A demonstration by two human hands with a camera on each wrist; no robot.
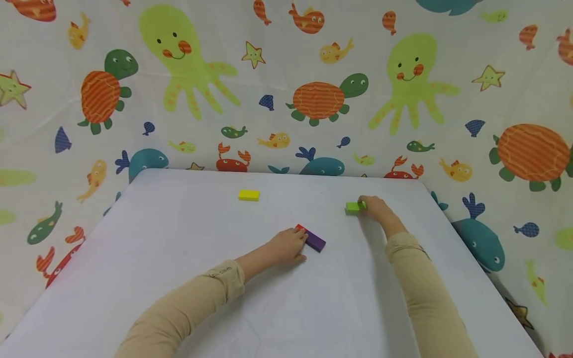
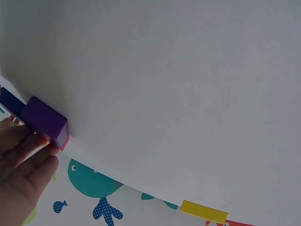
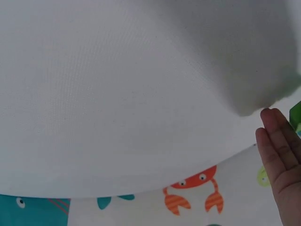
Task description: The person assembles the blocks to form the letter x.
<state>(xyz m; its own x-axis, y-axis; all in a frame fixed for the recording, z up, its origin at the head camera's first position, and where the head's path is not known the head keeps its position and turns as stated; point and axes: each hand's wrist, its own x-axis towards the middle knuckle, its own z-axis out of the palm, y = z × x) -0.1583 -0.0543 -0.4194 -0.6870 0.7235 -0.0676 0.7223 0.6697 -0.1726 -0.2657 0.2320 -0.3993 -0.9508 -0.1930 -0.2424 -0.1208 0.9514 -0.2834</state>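
On the white table, my left hand [image 1: 288,246] rests its fingers at the red end of a purple block [image 1: 315,242], with the thumb apart from it. A red block [image 1: 300,227] shows partly under those fingertips. The left wrist view has the purple block [image 2: 45,120] beside a dark blue piece [image 2: 11,103], with fingers touching the red side. Farther right, my right hand [image 1: 377,209] pinches a bright green block [image 1: 352,208] at its right end. In the right wrist view only the edge of a green block [image 3: 296,115] shows beside the extended fingers [image 3: 277,136].
A yellow block [image 1: 248,195] lies near the far edge of the table [image 1: 188,219], left of both hands. Behind the table hangs a curtain [image 1: 277,74] printed with sea animals, which also runs along both sides.
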